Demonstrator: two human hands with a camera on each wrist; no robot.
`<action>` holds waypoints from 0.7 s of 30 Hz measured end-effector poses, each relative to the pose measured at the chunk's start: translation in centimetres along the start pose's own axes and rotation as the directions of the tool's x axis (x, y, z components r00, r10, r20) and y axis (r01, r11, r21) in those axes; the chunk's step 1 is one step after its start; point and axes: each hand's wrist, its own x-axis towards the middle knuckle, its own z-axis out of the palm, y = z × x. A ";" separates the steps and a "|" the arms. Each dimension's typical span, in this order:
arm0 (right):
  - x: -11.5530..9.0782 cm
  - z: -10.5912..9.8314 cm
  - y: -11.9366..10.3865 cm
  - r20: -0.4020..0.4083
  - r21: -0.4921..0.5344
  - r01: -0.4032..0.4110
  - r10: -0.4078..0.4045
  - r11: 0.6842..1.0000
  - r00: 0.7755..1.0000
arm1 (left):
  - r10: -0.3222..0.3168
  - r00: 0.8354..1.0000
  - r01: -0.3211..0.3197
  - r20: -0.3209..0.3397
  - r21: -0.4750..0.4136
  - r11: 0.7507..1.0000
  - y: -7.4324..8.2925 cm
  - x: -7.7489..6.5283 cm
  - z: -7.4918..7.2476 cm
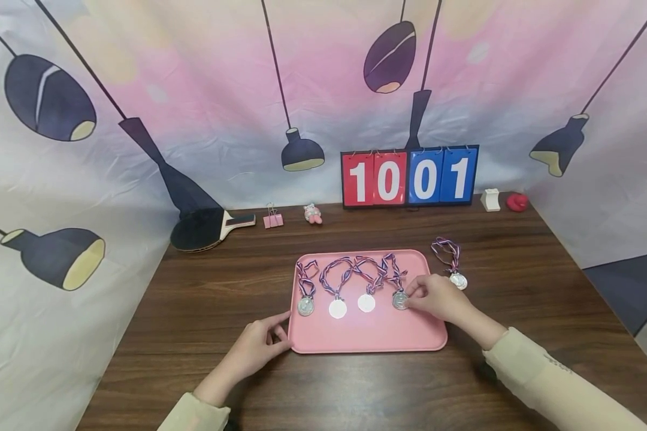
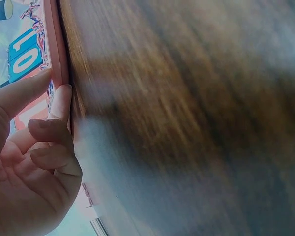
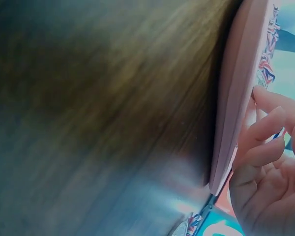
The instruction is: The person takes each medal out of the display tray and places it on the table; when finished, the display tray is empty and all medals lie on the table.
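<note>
On a pink tray (image 1: pixel 356 338), several silver-coloured medals with striped ribbons lie in a row. My right hand (image 1: pixel 437 296) reaches over the tray's right side and pinches the edge of the rightmost medal (image 1: pixel 399 300) between thumb and fingertips. In the right wrist view, that hand (image 3: pixel 270 172) is beside the tray wall, and its fingers hide most of the medal. My left hand (image 1: pixel 256 347) touches the tray's left rim with thumb and index finger spread along it. The left wrist view shows the other fingers of this hand (image 2: pixel 34 162) bent loosely.
Another medal (image 1: pixel 457 281) lies on the wooden table (image 1: pixel 221 287), right of the tray. Along the back stand a flip scoreboard (image 1: pixel 410 178), a table tennis paddle (image 1: pixel 196 230), a pink binder clip (image 1: pixel 272 220), a small figurine (image 1: pixel 313 214), a white block (image 1: pixel 490 200) and a red duck (image 1: pixel 517 202).
</note>
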 end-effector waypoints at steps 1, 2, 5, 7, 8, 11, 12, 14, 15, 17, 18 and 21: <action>0.0 0.0 0.0 0.004 0.022 0.007 -0.007 1.000 1.000 | 0.000 1.000 0.000 0.000 -0.001 1.000 0.0 0.0 0.0; 0.0 -0.1 0.1 0.007 0.039 0.015 -0.016 0.999 1.000 | 0.000 1.000 0.000 0.000 -0.002 1.000 0.0 0.0 0.0; -0.1 -0.3 0.2 0.021 0.100 0.024 -0.026 0.995 0.999 | 0.006 1.000 -0.006 0.000 -0.003 1.000 0.0 0.0 0.0; -0.1 -0.5 0.3 0.022 0.123 0.027 -0.030 0.992 0.999 | 0.012 1.000 -0.012 -0.001 -0.003 1.000 0.1 0.0 0.0; -0.1 -0.7 0.3 0.018 0.128 0.031 -0.033 0.991 0.999 | 0.014 1.000 -0.014 -0.003 -0.002 1.000 0.1 0.0 0.0; -0.2 -1.3 0.1 -0.014 0.119 0.063 -0.062 0.991 0.998 | 0.014 1.000 -0.014 -0.002 -0.001 1.000 0.1 0.0 0.0; -0.2 -1.6 0.0 -0.028 0.112 0.073 -0.070 0.991 0.997 | 0.013 1.000 -0.013 -0.002 0.000 1.000 0.1 0.0 0.0; -0.3 -2.2 -0.2 -0.056 0.094 0.096 -0.091 0.991 0.994 | 0.010 1.000 -0.010 0.000 0.002 1.000 0.1 0.0 0.0; -0.4 -2.6 -0.2 -0.067 0.089 0.104 -0.099 0.991 0.993 | 0.010 1.000 -0.010 0.002 0.002 1.000 0.1 0.0 0.0; -0.5 -3.3 -0.4 -0.086 0.084 0.108 -0.101 0.991 0.991 | 0.010 1.000 -0.010 0.003 0.002 1.000 0.0 0.0 0.0; -0.5 -3.8 -0.5 -0.096 0.084 0.111 -0.103 0.990 0.990 | 0.010 1.000 -0.010 0.003 0.001 1.000 0.0 0.0 0.0; -0.8 -5.3 -0.7 -0.134 0.062 0.106 -0.097 0.992 0.986 | 0.012 1.000 -0.012 0.001 -0.002 1.000 0.0 0.0 0.0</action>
